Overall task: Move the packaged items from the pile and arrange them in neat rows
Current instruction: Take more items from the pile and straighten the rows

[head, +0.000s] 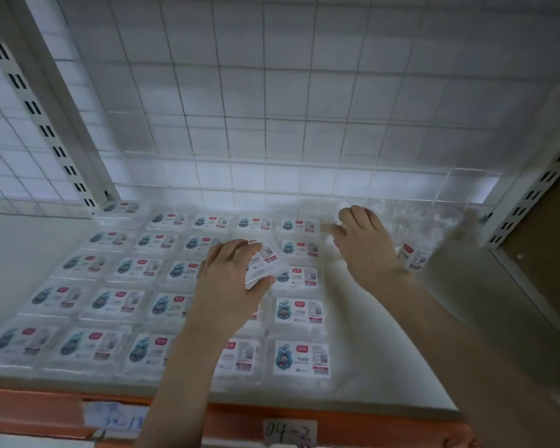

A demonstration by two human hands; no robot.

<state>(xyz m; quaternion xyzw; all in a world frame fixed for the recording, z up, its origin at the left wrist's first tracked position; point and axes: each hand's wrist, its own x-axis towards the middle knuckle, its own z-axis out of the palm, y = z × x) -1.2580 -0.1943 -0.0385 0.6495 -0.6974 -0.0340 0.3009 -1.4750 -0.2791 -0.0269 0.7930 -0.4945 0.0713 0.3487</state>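
— packets [299, 358] lie flat in neat rows across the white shelf [362, 357], label side up, each touching or just beside the next. where are the hands?

— head view: the left hand [230, 279] hovers over the middle rows, its fingers and thumb curled round one packet [265, 261], which tilts up off the rows. the right hand [366, 244] reaches further back toward the pile [434, 227], a blurred heap of clear wrapping at the rear right corner.

— is the right hand holding anything?

— its fingers are bent at the edge of the pile; whether they grip a packet cannot be told. one labelled packet [413, 255] shows at the pile's front edge, just right of that wrist.

— and around them?

— a wire grid [272, 92] backs the shelf, a slotted upright [46, 124] stands at left, and an orange front rail [46, 412] carries a tag reading 04-2 [288, 431].
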